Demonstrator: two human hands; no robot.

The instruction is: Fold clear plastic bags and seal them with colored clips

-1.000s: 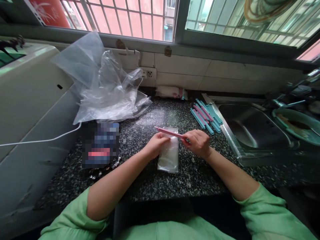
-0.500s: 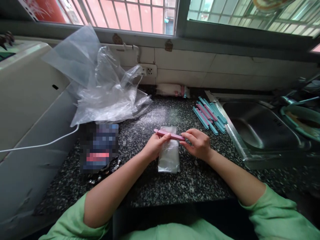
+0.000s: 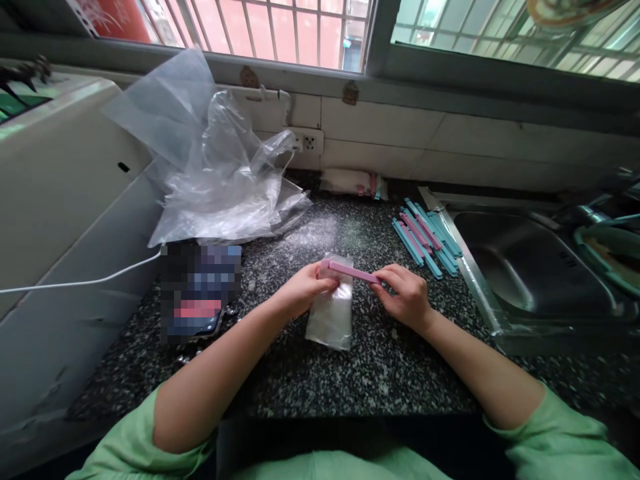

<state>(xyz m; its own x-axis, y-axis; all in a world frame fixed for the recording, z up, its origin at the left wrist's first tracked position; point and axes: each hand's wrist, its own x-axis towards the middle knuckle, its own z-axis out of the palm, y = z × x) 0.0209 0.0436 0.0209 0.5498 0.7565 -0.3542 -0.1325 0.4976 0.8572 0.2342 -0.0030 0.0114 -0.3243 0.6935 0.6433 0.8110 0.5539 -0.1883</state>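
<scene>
A pink bag sealing clip [image 3: 353, 272] slants across the top part of a folded clear plastic bag [image 3: 329, 319]. My right hand [image 3: 406, 295] pinches the clip's right end between thumb and fingers. On the other side, my left hand [image 3: 311, 288] is closed on the bag's upper left edge, its thumb lying on the plastic just below the clip. The clip's left end is beside my left fingertips; whether they touch it I cannot tell. The lower part of the bag hangs over or rests on the speckled dark countertop [image 3: 380, 373].
Several blue and pink sealing clips [image 3: 425, 237] lie in a pile left of the metal sink [image 3: 530, 267]. Crumpled clear plastic bags [image 3: 220, 180] stand at the back left, near a blurred-out phone [image 3: 207, 293] and a white cable [image 3: 90, 282]. A filled packet [image 3: 350, 181] lies against the wall.
My left thumb has come off the clip and now presses on the bag below it. The clip slants more, and the bag's lower end has swung left. The view has shifted slightly.
</scene>
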